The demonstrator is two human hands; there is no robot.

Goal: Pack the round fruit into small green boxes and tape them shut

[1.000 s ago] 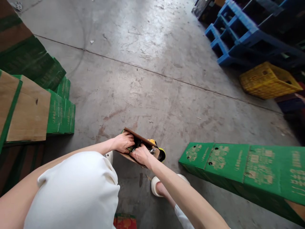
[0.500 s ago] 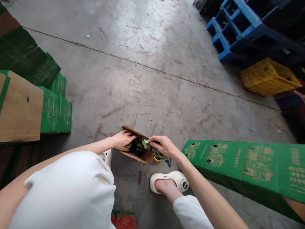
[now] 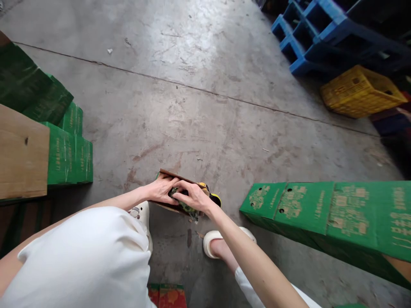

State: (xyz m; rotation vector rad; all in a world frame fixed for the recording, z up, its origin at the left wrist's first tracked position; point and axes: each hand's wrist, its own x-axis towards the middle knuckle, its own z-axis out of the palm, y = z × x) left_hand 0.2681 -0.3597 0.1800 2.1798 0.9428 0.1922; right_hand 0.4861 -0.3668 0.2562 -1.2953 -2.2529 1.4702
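The dark green, leafy bunch (image 3: 189, 208) is held in the right hand (image 3: 192, 195), at the open carton (image 3: 173, 175). Its long axis slants, leafy end toward near right. Left hand's (image 3: 162, 189) grip I cannot tell.

On the floor (image 3: 192, 115), a carton (image 3: 167, 207) is positioned at lower centre of the frame. The left hand (image 3: 163, 189) is placed over its left part; a leafy bundle (image 3: 188, 208) is held by the right hand (image 3: 192, 196) at its near rim. The carton is flanked, lower in the frame, by the left shoe (image 3: 145, 219) and right shoe (image 3: 208, 245). A box stack (image 3: 69, 154) is located along the left edge, a box row (image 3: 302, 207) at lower right. Pallets (image 3: 308, 38) are stacked at upper right, with a crate (image 3: 348, 94) just below. A further box (image 3: 172, 296) is located at the bottom edge.
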